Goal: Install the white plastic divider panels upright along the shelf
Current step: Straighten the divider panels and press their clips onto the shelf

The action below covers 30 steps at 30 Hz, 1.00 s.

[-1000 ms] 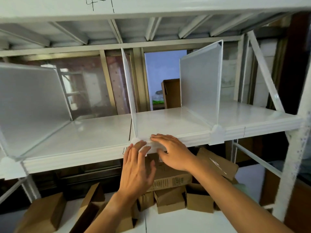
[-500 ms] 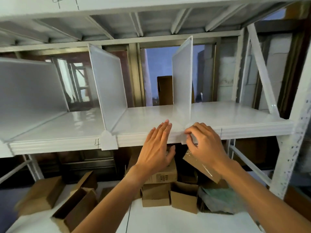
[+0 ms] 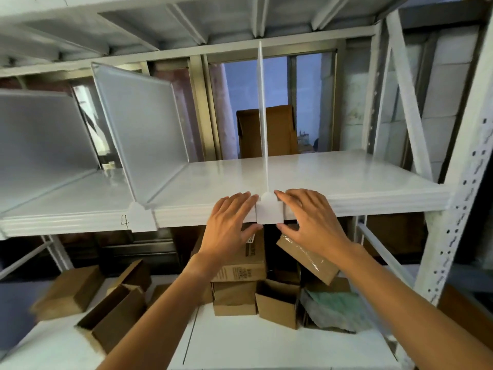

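The white shelf (image 3: 360, 180) carries three upright white plastic divider panels. The right one (image 3: 262, 116) is seen edge-on, and its front clip (image 3: 269, 210) hooks over the shelf's front lip. My left hand (image 3: 229, 222) presses against the clip's left side, fingers on the shelf top, thumb under the lip. My right hand (image 3: 310, 218) mirrors it on the clip's right side. A second divider (image 3: 144, 134) stands further left with its own clip (image 3: 142, 218). A third divider (image 3: 40, 140) is at the far left.
The steel upright (image 3: 458, 198) with punched holes and a diagonal brace (image 3: 408, 102) close the shelf's right end. The upper shelf's underside (image 3: 240, 14) hangs overhead. Several cardboard boxes (image 3: 240, 265) and a plastic-wrapped box (image 3: 306, 256) lie on the lower shelf.
My hands left the middle divider's clip and moved right along the shelf lip. They now flank the right divider's clip, which is seated square on the edge.
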Available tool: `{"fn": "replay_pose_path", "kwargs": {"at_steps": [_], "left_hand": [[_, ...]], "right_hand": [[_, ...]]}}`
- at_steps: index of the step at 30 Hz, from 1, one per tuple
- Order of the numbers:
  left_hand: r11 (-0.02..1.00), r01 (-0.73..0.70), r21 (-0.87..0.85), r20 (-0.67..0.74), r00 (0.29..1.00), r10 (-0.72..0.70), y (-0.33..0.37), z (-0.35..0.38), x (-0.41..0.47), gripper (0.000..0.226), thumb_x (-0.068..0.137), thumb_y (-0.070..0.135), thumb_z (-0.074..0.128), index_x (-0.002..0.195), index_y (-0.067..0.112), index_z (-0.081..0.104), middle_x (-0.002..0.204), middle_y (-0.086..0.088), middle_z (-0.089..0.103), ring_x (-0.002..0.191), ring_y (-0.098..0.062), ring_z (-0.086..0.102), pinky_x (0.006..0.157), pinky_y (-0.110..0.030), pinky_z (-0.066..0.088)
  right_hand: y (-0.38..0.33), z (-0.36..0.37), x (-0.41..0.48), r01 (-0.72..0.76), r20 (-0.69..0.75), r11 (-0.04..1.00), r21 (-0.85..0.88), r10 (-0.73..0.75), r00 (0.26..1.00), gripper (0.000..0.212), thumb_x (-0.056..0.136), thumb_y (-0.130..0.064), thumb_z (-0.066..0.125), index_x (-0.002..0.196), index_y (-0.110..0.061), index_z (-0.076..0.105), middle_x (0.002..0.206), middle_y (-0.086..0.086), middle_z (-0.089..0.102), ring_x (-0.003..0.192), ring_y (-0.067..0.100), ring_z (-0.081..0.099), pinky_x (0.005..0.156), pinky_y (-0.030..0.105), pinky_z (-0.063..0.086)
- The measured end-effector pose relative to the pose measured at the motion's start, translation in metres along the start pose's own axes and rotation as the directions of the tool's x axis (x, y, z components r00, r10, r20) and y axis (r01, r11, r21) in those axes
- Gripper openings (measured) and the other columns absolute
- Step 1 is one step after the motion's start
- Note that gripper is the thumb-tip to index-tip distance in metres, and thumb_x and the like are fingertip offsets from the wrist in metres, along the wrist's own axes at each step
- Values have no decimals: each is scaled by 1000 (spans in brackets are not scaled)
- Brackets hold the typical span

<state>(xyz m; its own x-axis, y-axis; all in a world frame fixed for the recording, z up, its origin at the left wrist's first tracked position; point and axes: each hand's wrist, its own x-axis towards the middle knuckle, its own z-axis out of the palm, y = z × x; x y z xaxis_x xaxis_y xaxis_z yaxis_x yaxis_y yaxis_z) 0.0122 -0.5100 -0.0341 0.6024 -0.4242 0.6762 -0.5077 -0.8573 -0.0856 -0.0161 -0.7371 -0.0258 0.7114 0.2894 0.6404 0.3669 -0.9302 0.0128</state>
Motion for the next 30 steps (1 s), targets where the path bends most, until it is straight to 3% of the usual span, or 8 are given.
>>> {"fn": "replay_pose_path", "kwargs": {"at_steps": [7, 11, 14, 17, 21, 26, 28, 30], "left_hand": [[998, -50, 49, -75, 996, 53, -7, 11, -4, 64, 93, 54, 57, 145, 20, 42, 149, -4, 47, 138, -23, 42, 119, -34, 12], [996, -65, 54, -197, 978, 75, -9, 24, -3, 61, 91, 51, 63, 140, 16, 52, 143, -5, 55, 133, -25, 48, 114, -43, 27], [998, -61, 26, -259, 964, 66, -7, 30, 0, 60, 87, 50, 67, 134, 14, 59, 138, -4, 59, 130, -24, 52, 109, -47, 35], [997, -79, -8, -288, 955, 74, -8, 30, 3, 60, 85, 50, 69, 131, 12, 62, 136, -5, 62, 128, -23, 54, 108, -47, 36], [993, -112, -36, -223, 969, 101, -4, 27, 5, 65, 83, 45, 75, 135, 10, 58, 138, -7, 59, 129, -23, 53, 111, -42, 37], [993, -121, -10, -170, 978, 117, 4, 17, 5, 72, 77, 40, 82, 135, 7, 56, 137, -10, 60, 126, -24, 57, 109, -38, 39], [994, -113, 13, -158, 981, 113, 5, 13, 7, 74, 74, 39, 85, 134, 7, 57, 136, -9, 61, 124, -25, 58, 108, -39, 41], [993, -109, 44, -143, 983, 115, 5, 9, 10, 75, 73, 39, 86, 135, 8, 56, 135, -9, 61, 123, -25, 60, 107, -40, 41]], "right_hand": [[0, 18, 9, 75, -115, 992, -102, -87, 990, 93, 79, -62, 69, 152, -19, 32, 128, 9, 55, 115, 28, 52, 102, 43, 39], [6, 12, 13, 85, -61, 993, -79, -90, 994, 79, 81, -68, 61, 138, -17, 48, 129, 4, 56, 117, 24, 52, 103, 41, 41], [11, -1, 16, 71, -30, 996, 59, -69, 997, 63, 90, -67, 45, 132, -21, 54, 127, -5, 58, 115, 15, 53, 99, 33, 41], [8, -23, 26, -90, 35, 940, 329, 83, 996, 59, 95, -67, 34, 130, -26, 56, 120, -12, 64, 109, 8, 58, 94, 31, 45], [2, -56, 61, -229, 104, 821, 524, 205, 973, 69, 90, -71, 41, 140, -24, 46, 105, -11, 70, 95, 6, 66, 89, 34, 53], [-14, -104, 129, -110, -25, 840, 531, 145, 989, 82, 92, -68, 44, 153, -16, 24, 85, -1, 72, 76, 11, 69, 78, 38, 56], [-17, -123, 159, -113, 2, 863, 493, 129, 992, 84, 89, -69, 43, 153, -18, 20, 96, 1, 71, 82, 17, 71, 79, 43, 58], [-21, -135, 177, -169, 153, 874, 455, 110, 982, 71, 94, -51, 45, 151, -17, 21, 109, 9, 65, 74, 23, 74, 70, 43, 62]]}}
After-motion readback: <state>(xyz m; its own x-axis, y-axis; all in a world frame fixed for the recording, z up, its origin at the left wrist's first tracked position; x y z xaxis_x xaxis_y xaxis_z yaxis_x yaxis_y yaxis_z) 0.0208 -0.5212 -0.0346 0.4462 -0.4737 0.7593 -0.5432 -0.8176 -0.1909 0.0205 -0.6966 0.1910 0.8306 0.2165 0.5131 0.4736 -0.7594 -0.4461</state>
